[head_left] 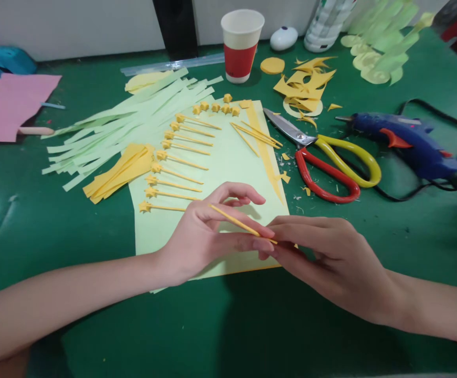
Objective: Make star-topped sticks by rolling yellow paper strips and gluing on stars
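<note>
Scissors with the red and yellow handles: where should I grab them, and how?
Probably by the red handle and the yellow handle, coming from the near right: those wide loops face that way, while the pointed blades aim away to the left.

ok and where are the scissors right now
In the head view, the scissors lie right of centre on the green table, between the pale green sheet and blue glue gun, beyond the right hand.

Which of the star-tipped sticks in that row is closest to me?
The stick at the row's near end, just left of your left hand; the others all lie farther up the pale green sheet.
</note>
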### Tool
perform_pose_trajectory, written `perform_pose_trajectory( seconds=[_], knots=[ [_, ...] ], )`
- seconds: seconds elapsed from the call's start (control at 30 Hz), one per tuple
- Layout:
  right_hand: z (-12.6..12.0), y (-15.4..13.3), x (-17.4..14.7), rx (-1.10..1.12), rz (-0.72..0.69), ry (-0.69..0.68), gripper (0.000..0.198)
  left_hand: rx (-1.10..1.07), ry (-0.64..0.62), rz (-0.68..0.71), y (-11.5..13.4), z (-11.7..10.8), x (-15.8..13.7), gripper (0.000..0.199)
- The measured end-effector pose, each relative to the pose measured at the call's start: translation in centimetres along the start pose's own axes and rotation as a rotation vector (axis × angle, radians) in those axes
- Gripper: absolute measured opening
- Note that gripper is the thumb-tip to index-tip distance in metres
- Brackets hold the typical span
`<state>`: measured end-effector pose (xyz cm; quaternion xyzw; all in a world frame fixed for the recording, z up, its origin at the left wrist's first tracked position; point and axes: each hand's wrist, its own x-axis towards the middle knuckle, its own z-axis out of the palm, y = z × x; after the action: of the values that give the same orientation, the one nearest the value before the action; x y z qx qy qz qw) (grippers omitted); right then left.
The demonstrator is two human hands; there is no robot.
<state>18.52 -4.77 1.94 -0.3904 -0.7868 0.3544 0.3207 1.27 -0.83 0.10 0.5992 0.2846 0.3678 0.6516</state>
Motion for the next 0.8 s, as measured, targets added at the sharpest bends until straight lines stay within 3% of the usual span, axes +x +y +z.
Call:
perform_pose_trajectory(
  seconds=[0.13,0.33,0.63,0.8],
  knots=[
    [-0.3,-0.1,-0.1,0.001,0.021,0.011,0.019,0.183,0.016,0.091,0.4,-0.3,0.2,0.015],
    [-0.9,-0.4,-0.1,0.075,0.175,-0.035,0.024,0.392,-0.071,0.299,0.8,-0.8,0.7,0.019],
    [-0.9,0.0,0.3,0.057,0.172,-0.041,0.018,0.456,-0.036,0.241,1.0,-0.6,0.4,0.012],
    [-0.9,-0.1,0.3,-0.062,0.092,0.017,0.021,0.521,-0.013,0.309,0.9,-0.6,0.5,0.007]
  ],
)
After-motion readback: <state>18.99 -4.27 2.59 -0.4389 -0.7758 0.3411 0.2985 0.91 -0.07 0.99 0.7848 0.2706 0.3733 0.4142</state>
